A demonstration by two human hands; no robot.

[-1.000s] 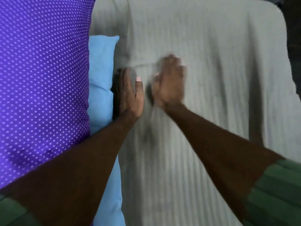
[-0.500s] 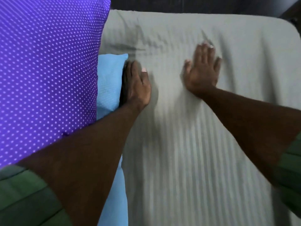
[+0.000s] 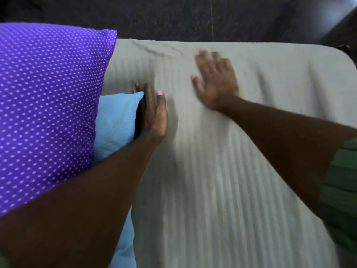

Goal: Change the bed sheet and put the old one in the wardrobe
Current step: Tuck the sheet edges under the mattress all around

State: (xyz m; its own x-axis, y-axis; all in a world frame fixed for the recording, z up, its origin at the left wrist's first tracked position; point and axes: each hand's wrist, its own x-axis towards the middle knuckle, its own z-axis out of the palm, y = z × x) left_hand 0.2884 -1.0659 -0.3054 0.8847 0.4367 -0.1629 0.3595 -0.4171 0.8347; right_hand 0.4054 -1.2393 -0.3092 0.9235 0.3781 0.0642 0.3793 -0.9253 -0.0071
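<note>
A home bedroom: a bed under a grey striped fabric sheet (image 3: pixel 222 180), with a purple white-dotted pillow (image 3: pixel 48 103) and a light-blue pillow (image 3: pixel 116 122).

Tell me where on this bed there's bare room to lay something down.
Bare sheet runs between the two forearms toward the near edge, and right of the right hand to the bed's rounded corner. The left side is crowded: purple pillow over blue pillow, with the left hand against the blue one.

Green ribbed short sleeves (image 3: pixel 343 182)
</note>
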